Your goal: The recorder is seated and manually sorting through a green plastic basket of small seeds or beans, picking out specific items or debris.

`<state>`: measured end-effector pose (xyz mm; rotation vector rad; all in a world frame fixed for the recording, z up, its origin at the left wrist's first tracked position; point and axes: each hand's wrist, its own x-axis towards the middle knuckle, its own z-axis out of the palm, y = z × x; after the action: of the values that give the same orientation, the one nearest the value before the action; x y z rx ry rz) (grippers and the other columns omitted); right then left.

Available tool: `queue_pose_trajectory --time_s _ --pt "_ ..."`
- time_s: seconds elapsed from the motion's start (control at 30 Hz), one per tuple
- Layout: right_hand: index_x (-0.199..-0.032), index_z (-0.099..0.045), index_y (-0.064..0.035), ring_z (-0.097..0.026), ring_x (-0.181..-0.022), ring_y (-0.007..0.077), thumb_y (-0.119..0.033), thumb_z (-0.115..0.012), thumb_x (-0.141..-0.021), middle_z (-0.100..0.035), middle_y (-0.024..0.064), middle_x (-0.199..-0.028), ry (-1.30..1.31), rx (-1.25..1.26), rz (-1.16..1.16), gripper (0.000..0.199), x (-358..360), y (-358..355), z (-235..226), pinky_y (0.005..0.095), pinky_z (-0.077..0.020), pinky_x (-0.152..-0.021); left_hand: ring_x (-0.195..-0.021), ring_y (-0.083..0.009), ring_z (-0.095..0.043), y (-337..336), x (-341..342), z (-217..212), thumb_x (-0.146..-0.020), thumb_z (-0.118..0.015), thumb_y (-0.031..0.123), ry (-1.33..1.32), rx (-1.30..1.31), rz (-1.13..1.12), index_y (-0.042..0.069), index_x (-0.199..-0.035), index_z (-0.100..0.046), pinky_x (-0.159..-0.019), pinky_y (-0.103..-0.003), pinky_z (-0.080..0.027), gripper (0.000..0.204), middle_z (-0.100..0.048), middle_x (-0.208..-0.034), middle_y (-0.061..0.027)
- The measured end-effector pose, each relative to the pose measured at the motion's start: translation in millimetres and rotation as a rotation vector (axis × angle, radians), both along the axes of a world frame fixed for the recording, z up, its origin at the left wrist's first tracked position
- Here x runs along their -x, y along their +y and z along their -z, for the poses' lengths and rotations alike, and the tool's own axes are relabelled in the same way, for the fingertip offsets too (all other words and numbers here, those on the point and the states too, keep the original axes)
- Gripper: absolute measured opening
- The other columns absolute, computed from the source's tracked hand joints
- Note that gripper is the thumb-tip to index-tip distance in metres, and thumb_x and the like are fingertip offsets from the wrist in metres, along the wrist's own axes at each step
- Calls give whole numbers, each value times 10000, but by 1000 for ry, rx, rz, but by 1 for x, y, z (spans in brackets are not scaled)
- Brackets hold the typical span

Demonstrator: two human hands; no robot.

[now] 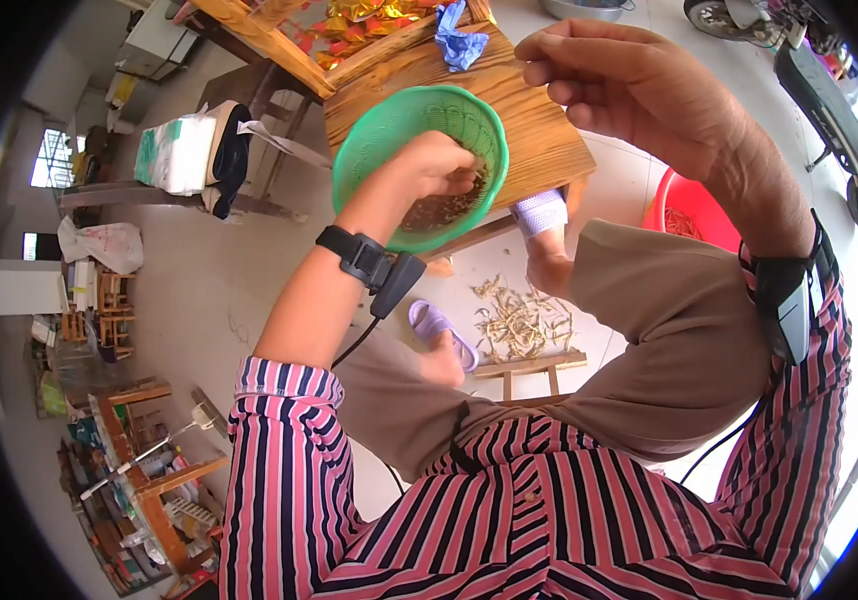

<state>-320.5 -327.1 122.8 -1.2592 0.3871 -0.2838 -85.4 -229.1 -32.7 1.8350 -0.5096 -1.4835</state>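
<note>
A green mesh plastic basket (354, 172) sits on a wooden chair seat (544, 150) in front of me. Small brown bits (439, 212), too small to name, cover its bottom. My left hand (441, 165) reaches into the basket over these bits, its fingers curled together; whatever they hold is hidden. Raised to the right of the basket, my right hand (639, 90) is apart from it. Thumb and forefinger come together there, with the other fingers bent; anything between them is too small to make out.
Crumpled blue material (460, 42) lies at the seat's back edge. Beside my right leg stands a red bucket (694, 212) with thin brown pieces inside. Dry husk-like pieces (524, 322) are scattered on the floor between my feet. A bench (114, 196) with packages stands at the left.
</note>
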Motion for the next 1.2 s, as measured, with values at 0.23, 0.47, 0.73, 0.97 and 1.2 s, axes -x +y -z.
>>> queue_pose_trajectory --time_s 0.23,0.47,0.73,0.97,1.2 --pt "-1112 -589 -16 -563 -746 1 -194 -494 -992 -615 -34 -924 -12 9 -41 235 3 -5 0 148 -498 -683 -719 -123 -578 -15 20 -1 -838 -644 54 -316 -70 36 58 -884 -628 -625 -277 -546 49 -580 -778 -9" --pt "-1101 -591 -24 -571 -758 6 -180 -500 -988 -618 -27 -939 -13 -7 -54 213 1 -3 -1 151 -498 -685 -688 -128 -578 -15 22 -3 -832 -625 46 -250 -105 -6 59 -863 -619 -602 -274 -548 34 -577 -764 -9" --pt "-1053 -624 -4 -618 -729 46 -185 -556 -959 -672 25 -893 -48 -59 -34 214 -6 -6 7 169 -522 -686 -629 -176 -605 -10 18 2 -784 -649 35 -144 72 118 -10 -814 -600 -594 -305 -570 74 -588 -731 -56" --pt "-1122 -595 20 -607 -753 43 -172 -520 -979 -650 23 -920 -8 -72 -25 250 -12 -5 10 166 -529 -697 -636 -143 -607 2 -3 -10 -813 -646 72 5 209 54 13 -808 -583 -615 -277 -562 86 -602 -733 -50" --pt "-1146 -580 15 -558 -823 53 -162 -535 -968 -617 11 -927 135 -71 -19 256 -25 1 29 181 -478 -719 -656 -64 -563 52 -38 -69 -888 -614 76 419 539 -1 30 -926 -594 -614 -205 -514 63 -597 -776 -42"
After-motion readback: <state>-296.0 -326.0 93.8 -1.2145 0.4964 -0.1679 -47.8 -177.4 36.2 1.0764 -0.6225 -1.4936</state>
